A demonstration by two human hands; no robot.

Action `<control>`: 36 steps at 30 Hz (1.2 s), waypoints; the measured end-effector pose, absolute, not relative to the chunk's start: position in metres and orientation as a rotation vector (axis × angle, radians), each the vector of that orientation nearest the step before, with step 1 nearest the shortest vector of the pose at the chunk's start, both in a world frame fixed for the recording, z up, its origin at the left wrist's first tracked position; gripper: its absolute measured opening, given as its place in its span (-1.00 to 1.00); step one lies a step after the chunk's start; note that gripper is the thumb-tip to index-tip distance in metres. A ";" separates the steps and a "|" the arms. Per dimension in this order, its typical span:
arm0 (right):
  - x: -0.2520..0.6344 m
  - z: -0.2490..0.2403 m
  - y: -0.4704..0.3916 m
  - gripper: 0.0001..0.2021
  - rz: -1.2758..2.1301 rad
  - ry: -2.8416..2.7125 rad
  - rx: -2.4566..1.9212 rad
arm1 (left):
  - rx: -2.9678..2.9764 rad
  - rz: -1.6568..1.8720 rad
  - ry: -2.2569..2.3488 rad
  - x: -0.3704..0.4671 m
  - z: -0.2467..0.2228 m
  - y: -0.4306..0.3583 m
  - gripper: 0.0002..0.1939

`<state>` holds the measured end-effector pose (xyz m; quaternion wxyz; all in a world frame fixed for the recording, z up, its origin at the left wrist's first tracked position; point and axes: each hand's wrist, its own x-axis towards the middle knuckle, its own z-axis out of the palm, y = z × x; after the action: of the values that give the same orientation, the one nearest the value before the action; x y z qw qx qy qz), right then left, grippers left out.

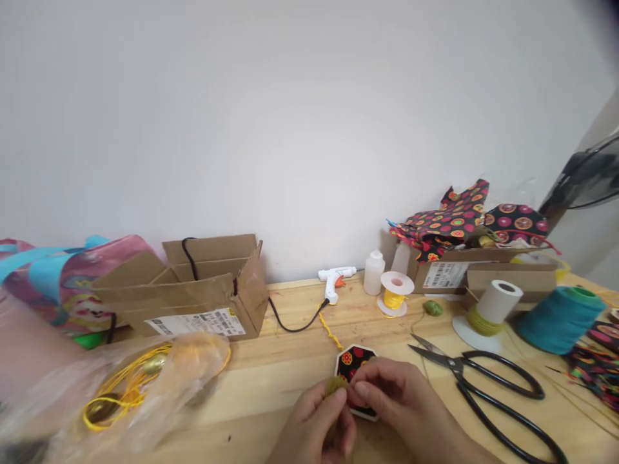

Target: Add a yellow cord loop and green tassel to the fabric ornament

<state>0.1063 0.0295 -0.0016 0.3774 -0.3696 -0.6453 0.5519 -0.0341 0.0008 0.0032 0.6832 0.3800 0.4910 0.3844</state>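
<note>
Between the thumb and fingers of my left hand [322, 419] is a small bundle of olive-green thread [335, 385]. My right hand [394, 399] is closed in a pinch right beside it; whatever its fingertips grip is too small to make out. Under and behind both hands lies an octagonal patterned piece [346, 361], black with red and yellow motifs and a pale rim, partly covered by my fingers. A twisted yellow cord [331, 332] runs from its top edge. To the right, large black-handled scissors [457, 367] lie with their blades slightly apart.
A cardboard box [193, 299] and a plastic bag of yellow cord [193, 367] are at left. Behind stand a white glue gun [333, 283], a bottle [374, 274] and a yellow thread spool [395, 299]. A green thread spool [486, 322] and a teal cone [556, 322] stand at right.
</note>
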 end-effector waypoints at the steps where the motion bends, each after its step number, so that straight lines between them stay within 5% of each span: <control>1: 0.109 -0.004 0.029 -0.82 1.327 -1.714 -0.968 | 0.832 0.847 1.085 -0.034 0.002 0.001 -0.75; 6: 0.121 0.000 0.032 -0.83 1.036 -1.884 -0.911 | 0.662 0.856 0.868 -0.036 -0.008 0.004 -0.79; 13: 0.116 -0.002 0.029 -0.85 1.434 -1.643 -0.784 | 0.413 0.722 0.579 -0.035 -0.010 0.006 -0.79; 18: 0.114 0.001 0.026 -0.84 1.387 -1.697 -0.870 | 0.397 0.591 0.476 -0.037 0.002 0.003 -0.68; 25: 0.119 0.007 0.029 -0.85 1.081 -1.839 -0.878 | 0.729 0.720 0.866 -0.037 0.000 0.001 -0.89; 36: 0.125 0.002 0.031 -0.84 0.759 -2.016 -1.003 | 0.606 0.903 1.100 -0.035 0.000 0.008 -0.74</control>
<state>0.1254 0.0313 0.0023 0.3736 -0.3916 -0.7869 0.2963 -0.0355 0.0084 -0.0001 0.7155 0.2736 0.4969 0.4077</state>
